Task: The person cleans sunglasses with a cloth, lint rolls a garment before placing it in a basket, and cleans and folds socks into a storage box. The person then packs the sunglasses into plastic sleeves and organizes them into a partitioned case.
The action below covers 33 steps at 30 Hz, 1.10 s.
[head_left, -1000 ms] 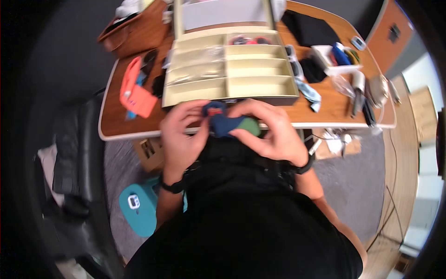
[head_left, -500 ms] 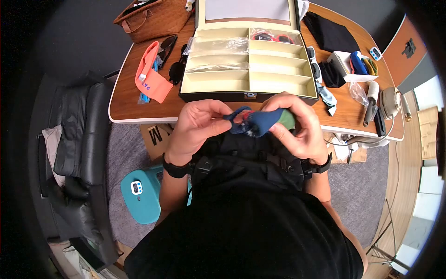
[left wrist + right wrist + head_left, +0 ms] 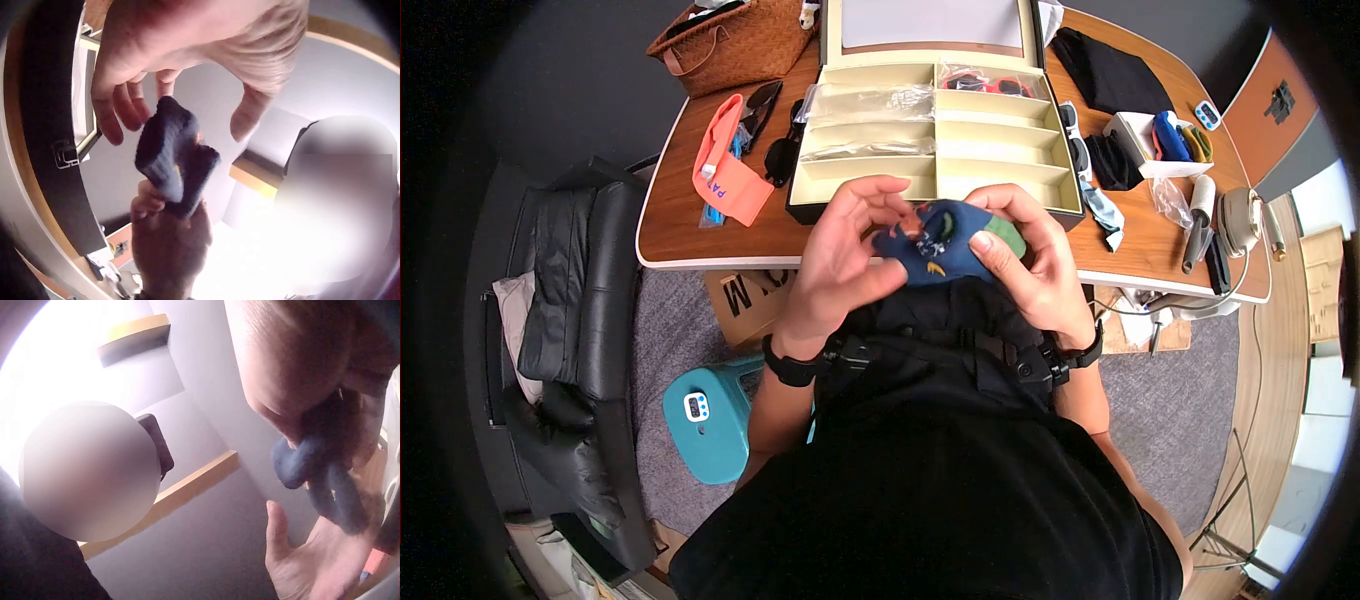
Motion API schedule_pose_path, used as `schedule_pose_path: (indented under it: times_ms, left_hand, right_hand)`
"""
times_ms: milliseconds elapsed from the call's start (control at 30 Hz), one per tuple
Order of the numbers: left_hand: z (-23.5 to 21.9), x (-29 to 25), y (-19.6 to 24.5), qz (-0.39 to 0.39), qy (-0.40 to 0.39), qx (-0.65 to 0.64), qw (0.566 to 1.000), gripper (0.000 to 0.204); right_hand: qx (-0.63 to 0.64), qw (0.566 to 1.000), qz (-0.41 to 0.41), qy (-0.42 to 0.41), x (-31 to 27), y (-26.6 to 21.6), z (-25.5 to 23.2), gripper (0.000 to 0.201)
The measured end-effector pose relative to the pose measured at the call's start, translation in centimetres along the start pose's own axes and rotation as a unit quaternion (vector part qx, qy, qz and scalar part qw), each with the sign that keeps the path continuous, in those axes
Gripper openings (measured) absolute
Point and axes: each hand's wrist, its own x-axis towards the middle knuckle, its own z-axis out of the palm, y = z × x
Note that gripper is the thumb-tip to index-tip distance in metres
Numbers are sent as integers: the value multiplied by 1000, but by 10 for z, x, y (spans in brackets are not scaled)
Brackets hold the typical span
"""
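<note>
A dark blue sock with a green part and small coloured figures is bunched up in front of the box. My right hand pinches it between thumb and fingers around the green end. Beside its other end, my left hand has its fingers spread and slightly bent. In the left wrist view, a gap shows between the left thumb and the dark cloth, which the right hand holds from below. The right wrist view shows the cloth coming out of the right hand's grip.
An open compartment box stands on the table, with plastic-wrapped items inside. An orange band and sunglasses lie left of it. On the right are a white box, black cloth and a lint roller. A woven basket stands back left.
The left fingers have gone from pinching the sock's edge to being spread beside it. The sock has turned and opened out somewhat, showing a yellow figure, while the right hand keeps its grip.
</note>
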Motion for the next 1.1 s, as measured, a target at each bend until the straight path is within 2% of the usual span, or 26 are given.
schedule_pose_path:
  times_ms: [67, 133, 200, 233, 333, 400, 467, 533, 567, 633, 667, 700, 733, 800, 833, 900, 933, 967, 1100]
  left_hand:
    - [10, 1, 6, 15, -54, 161, 985, 68]
    - [18, 1, 1, 24, -41, 173, 984, 64]
    - [13, 1, -10, -5, -13, 228, 974, 51]
    - [12, 2, -11, 9, -8, 231, 973, 38]
    - [15, 1, -9, -37, 32, 179, 983, 31]
    - [12, 0, -8, -55, 39, 167, 984, 29]
    - [12, 0, -9, -72, 45, 155, 984, 28]
    - [14, 3, -14, -1, 80, 128, 989, 28]
    - [13, 2, -13, 0, 80, 128, 989, 28]
    - [12, 0, -9, -71, 36, 85, 993, 28]
    - [12, 0, -10, -70, 37, 85, 993, 28]
    - [11, 1, -11, -55, 24, 138, 989, 29]
    - [11, 1, -13, -39, 12, 191, 981, 29]
    - [16, -1, -17, -55, 6, 171, 984, 30]
    - [19, -2, -17, -70, 8, 130, 989, 30]
    - [20, 0, -19, -78, 4, 57, 995, 31]
    - [19, -1, -18, -77, 4, 58, 995, 31]
    - [19, -1, -17, -69, 8, 40, 997, 31]
    - [21, -3, -13, -22, 13, 31, 999, 32]
  right_hand:
    - [24, 1000, 9, 1, 2, 1, 6, 26]
    - [48, 999, 18, 2, 3, 3, 10, 27]
    - [53, 997, 48, 15, 4, 5, 11, 29]
    - [53, 997, 47, 15, 4, 5, 11, 29]
    - [8, 999, 37, 25, 5, 6, 8, 35]
    - [-85, 994, -72, 17, 4, 5, 7, 42]
    - [-74, 993, -76, 42, 3, 6, 10, 50]
    - [-178, 973, -137, 42, 4, 10, 9, 52]
    - [-198, 964, -162, 73, 6, 11, 11, 48]
    - [-198, 959, -177, 96, 7, 19, 8, 44]
    - [-199, 954, -191, 118, 7, 21, 6, 40]
    - [-175, 953, -189, 156, 9, 19, 10, 31]
    - [-175, 954, -189, 156, 10, 16, 10, 31]
    - [-272, 912, -254, 173, 12, 11, 9, 29]
    - [-281, 917, -230, 164, 8, 8, 11, 33]
    - [-309, 911, -232, 145, 8, 6, 10, 36]
    - [-337, 903, -234, 127, 8, 5, 9, 40]
    - [-328, 917, -209, 93, 6, 3, 7, 43]
    - [-364, 901, -234, 35, 7, -3, 10, 48]
